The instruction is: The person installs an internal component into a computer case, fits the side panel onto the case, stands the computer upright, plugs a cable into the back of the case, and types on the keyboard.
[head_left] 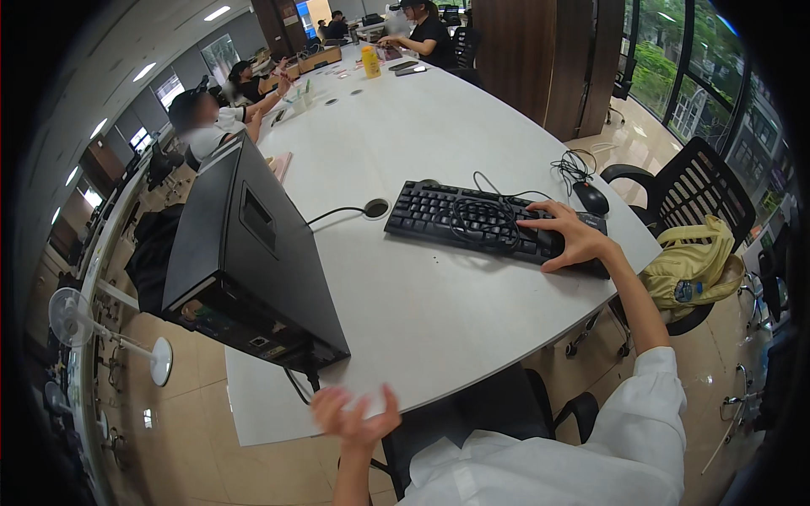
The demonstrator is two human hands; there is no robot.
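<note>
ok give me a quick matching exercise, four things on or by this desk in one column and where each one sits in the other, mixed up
Things:
1. keyboard
2. computer tower
3. yellow bag
4. mouse

Places:
A. on the black chair by the table's right edge
B. under the right hand, with a coiled cable on its keys
C. lying at the table's left edge
D. just beyond the keyboard's right end

Pairs: 1-B, 2-C, 3-A, 4-D
</note>
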